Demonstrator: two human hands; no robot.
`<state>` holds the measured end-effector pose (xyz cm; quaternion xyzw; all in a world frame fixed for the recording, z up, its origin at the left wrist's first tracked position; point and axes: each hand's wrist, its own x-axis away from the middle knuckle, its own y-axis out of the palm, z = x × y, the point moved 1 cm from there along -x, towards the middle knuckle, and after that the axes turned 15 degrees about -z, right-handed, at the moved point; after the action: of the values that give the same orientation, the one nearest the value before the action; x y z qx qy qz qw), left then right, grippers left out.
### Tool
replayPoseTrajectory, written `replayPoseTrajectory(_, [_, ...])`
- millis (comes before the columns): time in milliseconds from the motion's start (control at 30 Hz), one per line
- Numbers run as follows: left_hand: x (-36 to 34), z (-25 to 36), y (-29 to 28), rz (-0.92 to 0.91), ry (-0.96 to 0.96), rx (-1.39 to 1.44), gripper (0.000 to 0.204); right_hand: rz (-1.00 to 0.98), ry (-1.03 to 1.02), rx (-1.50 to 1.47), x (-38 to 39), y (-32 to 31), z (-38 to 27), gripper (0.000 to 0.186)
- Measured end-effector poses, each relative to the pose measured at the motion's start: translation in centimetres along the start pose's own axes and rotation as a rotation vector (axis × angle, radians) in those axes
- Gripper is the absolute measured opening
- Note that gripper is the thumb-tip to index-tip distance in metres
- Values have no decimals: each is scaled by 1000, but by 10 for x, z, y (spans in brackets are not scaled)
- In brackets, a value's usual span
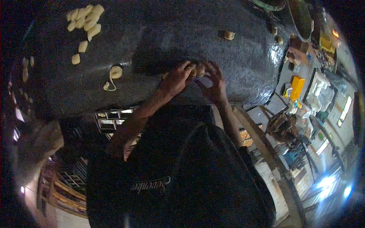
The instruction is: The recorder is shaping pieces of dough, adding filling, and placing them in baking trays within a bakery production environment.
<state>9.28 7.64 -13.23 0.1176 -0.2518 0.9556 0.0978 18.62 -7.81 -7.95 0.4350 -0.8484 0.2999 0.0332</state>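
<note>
In front of me, over the dark worktop (243, 60), my two hands meet around a small brownish lump of dough (199, 70). My left hand (178, 79) is closed on its left side, fingers bent over it. From the other side my right hand (215, 83) curls its fingertips against the lump, thumb lower down. The palms hide part of it, and a pale bit shows beside the left wrist. To the left lies a round piece of pale dough (116, 72) with a thin curved strip (110, 86) trailing from it.
Several pale dough pieces (86, 17) cluster at the far left, with two single ones (80, 53) nearer. A browned piece (229, 35) lies far right, two more (277, 34) beyond. Past the right edge are a yellow container (297, 88) and clutter; dark crates (114, 121) stand below left.
</note>
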Motion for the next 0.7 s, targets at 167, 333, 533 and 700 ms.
replayPoseTrajectory(167, [9, 32, -10, -23, -1, 132, 57, -112, -51, 327, 10, -17, -3, 45])
replayPoseTrajectory(333, [17, 46, 1, 91, -2, -45, 62, -256, -12, 224, 23, -33, -7, 53])
replayPoseTrajectory(533, [85, 58, -22, 446, -244, -146, 61, -127, -172, 476, 35, -55, -25, 62])
replayPoseTrajectory(700, [71, -3, 38, 750, -198, 128, 36, -333, -315, 248, 41, -57, -23, 51])
